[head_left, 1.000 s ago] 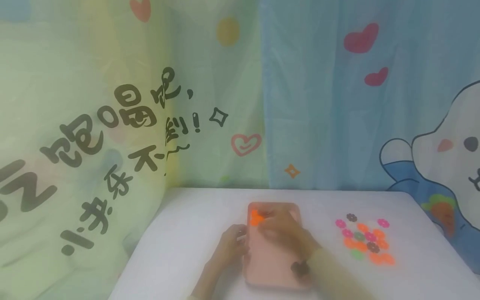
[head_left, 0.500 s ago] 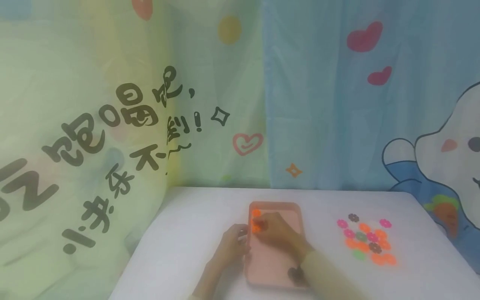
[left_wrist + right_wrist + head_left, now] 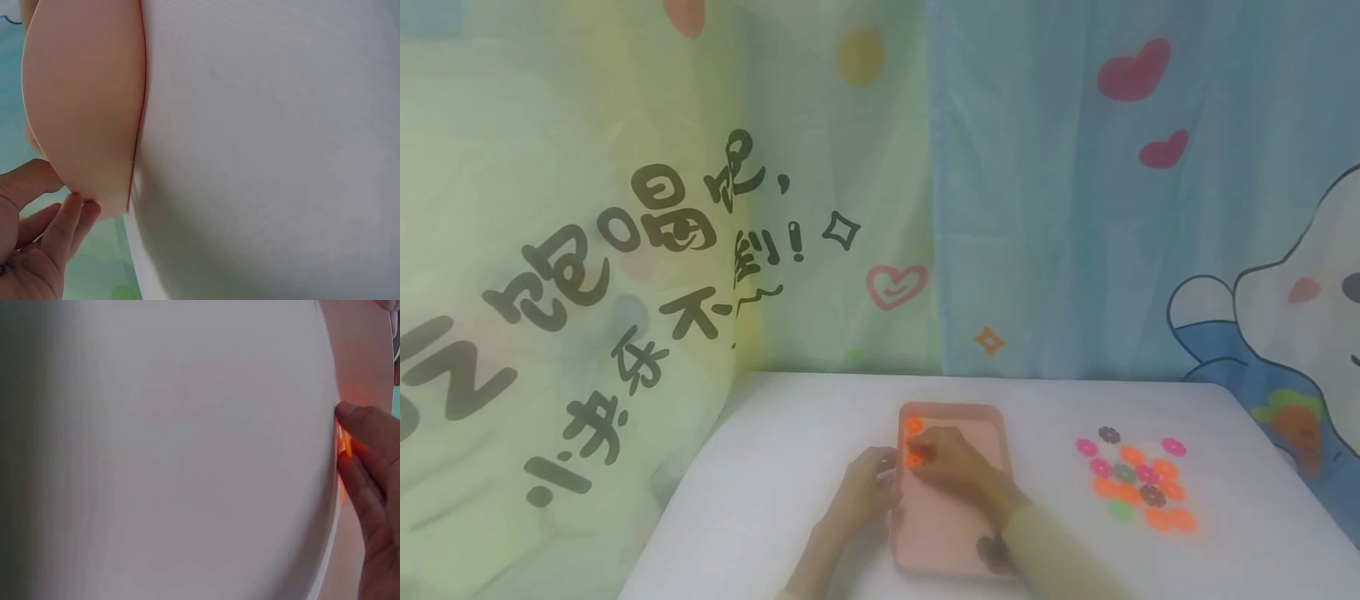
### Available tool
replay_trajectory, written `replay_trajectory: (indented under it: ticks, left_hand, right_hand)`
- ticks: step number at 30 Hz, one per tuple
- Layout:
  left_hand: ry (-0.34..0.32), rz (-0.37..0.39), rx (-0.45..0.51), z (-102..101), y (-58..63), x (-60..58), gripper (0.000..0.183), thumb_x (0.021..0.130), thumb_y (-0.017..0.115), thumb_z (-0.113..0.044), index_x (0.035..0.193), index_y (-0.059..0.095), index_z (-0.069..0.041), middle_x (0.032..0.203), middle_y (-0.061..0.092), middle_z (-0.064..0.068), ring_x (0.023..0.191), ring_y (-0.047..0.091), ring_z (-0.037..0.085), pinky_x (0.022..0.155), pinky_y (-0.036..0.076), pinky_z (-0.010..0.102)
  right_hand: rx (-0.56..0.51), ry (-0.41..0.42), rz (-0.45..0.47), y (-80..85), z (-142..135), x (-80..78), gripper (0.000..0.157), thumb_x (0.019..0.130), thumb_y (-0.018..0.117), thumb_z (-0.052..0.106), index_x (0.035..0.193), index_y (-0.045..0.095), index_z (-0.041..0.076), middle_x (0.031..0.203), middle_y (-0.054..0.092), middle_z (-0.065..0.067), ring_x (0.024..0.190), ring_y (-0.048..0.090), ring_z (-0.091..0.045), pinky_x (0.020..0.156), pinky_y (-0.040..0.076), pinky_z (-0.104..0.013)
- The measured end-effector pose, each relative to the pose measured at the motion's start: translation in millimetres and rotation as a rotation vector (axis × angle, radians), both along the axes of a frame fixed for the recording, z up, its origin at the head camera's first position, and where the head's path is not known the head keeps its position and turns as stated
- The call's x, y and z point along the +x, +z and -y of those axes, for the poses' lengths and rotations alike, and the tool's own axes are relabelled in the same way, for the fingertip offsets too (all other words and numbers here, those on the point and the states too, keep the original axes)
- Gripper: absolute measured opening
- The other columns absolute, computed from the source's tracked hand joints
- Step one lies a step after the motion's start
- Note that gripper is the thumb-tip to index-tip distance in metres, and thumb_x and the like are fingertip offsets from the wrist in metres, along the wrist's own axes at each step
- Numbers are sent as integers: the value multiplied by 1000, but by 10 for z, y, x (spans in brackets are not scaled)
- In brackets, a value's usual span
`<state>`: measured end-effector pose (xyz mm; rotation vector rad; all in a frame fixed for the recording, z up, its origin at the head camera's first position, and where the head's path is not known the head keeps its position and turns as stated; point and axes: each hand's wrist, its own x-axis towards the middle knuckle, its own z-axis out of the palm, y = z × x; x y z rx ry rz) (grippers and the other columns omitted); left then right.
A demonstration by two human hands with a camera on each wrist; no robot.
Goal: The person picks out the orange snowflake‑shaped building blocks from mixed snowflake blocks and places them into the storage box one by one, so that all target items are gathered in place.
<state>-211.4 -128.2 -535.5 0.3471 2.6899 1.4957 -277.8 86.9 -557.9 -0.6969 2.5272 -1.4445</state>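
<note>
A shallow pink tray (image 3: pixel 940 529) lies lengthwise on the white table. My left hand (image 3: pixel 867 485) holds its left side; in the left wrist view the fingertips meet the edge of the tray wall. Over the tray's upper left part, my right hand (image 3: pixel 958 464) pinches an orange flower-shaped piece (image 3: pixel 347 442) between thumb and finger. Another orange flower piece (image 3: pixel 913 425) lies in the far left corner of the tray. More orange shows just below the right fingertips, partly hidden by them.
To the right of the tray, a loose group of flower pieces (image 3: pixel 1131 475) in orange, pink, brown and green lies on the table (image 3: pixel 775 442). A dark blurred thing (image 3: pixel 995 553) sits beside the right sleeve. Printed curtains hang behind and to the left.
My right hand has moved slightly left and down inside the tray, uncovering the orange piece in the far corner. The left hand stays at the tray's side.
</note>
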Motion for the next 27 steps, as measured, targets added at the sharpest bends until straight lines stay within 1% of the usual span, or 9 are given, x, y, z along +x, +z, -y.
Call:
replay_trajectory:
  ticks: [4, 7, 11, 14, 17, 23, 26, 27]
  left_hand:
    - [-25, -32, 21, 15, -13, -1, 56, 80, 74, 1, 131, 51, -2, 132, 56, 14, 122, 55, 33, 100, 49, 44]
    - [-5, -9, 0, 10, -23, -6, 55, 80, 74, 0, 131, 52, -5, 131, 57, 11, 121, 56, 31, 99, 50, 43]
    - [18, 13, -15, -4, -21, -13, 54, 81, 74, -1, 130, 54, -9, 130, 58, 6, 121, 56, 28, 99, 50, 42]
    - [14, -1, -11, -6, -18, -17, 53, 81, 74, -1, 129, 55, -8, 129, 59, 6, 121, 56, 27, 100, 49, 43]
    - [1, -19, -6, -2, -23, -21, 53, 80, 74, 0, 128, 54, -6, 129, 59, 8, 121, 56, 29, 99, 49, 43]
    - [-6, -19, -15, -3, 3, -20, 53, 80, 74, -1, 129, 54, -6, 129, 58, 8, 122, 55, 29, 101, 48, 45]
    - [5, -7, -15, -4, 11, -16, 53, 81, 74, -1, 130, 54, -5, 129, 59, 9, 122, 55, 30, 101, 48, 46]
    - [6, -5, -15, -2, 13, -13, 53, 81, 74, -2, 130, 54, -6, 129, 58, 9, 122, 55, 30, 100, 48, 46]
  right_hand:
    - [18, 20, -63, -36, 16, -24, 42, 88, 73, 25, 126, 62, 11, 121, 63, -2, 118, 53, -22, 107, 38, -51]
    - [22, 27, -73, -66, 23, -49, 40, 88, 73, 22, 125, 63, 10, 120, 64, -2, 118, 54, -22, 107, 40, -48]
    - [-11, 62, -117, -58, 39, -81, 34, 87, 72, 12, 120, 65, 6, 117, 67, -6, 115, 59, -23, 104, 45, -46]
    - [-44, 92, -158, -35, 44, -91, 31, 87, 71, 5, 117, 65, 1, 114, 68, -11, 111, 62, -26, 100, 47, -48]
    - [-69, 103, -149, -16, 41, -82, 31, 87, 70, 3, 118, 64, -1, 114, 67, -14, 110, 62, -29, 99, 47, -49]
    - [-82, 71, -98, -45, 27, -71, 33, 89, 70, 8, 120, 63, 3, 118, 65, -10, 114, 59, -26, 103, 44, -48]
    - [-82, 63, -96, -53, 39, -66, 33, 89, 70, 8, 120, 63, 3, 118, 65, -10, 115, 59, -25, 104, 44, -48]
    - [-83, 67, -109, -57, 47, -68, 33, 89, 70, 8, 120, 63, 2, 118, 65, -10, 114, 59, -25, 104, 44, -48]
